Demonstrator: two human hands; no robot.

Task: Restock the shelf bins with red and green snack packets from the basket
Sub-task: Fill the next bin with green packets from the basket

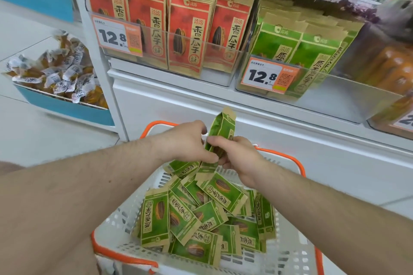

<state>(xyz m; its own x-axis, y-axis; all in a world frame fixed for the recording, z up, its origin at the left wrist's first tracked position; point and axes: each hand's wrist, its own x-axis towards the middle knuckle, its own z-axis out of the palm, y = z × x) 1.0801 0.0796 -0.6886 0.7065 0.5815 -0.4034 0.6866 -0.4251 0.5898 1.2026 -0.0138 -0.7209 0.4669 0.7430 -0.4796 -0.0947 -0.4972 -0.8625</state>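
Currently both hands pinch green packets over the basket point(125, 219): left hand point(185, 140) on a low one point(182, 166), right hand point(237, 156) on an upright one point(220, 134). Risk: loose pinch, packet slips before reaching the green bin point(335, 96).

Above a white basket point(125, 225) with orange rim, a left hand point(183, 140) and right hand point(237, 156) together pinch one green packet point(220, 131), held upright. Loose green packets point(201, 219) lie heaped inside the basket. Beyond the basket, clear shelf bins hold standing red packets point(190, 27) and, to their right, more green packets point(290, 51), each behind a 12.8 price tag point(117, 37).
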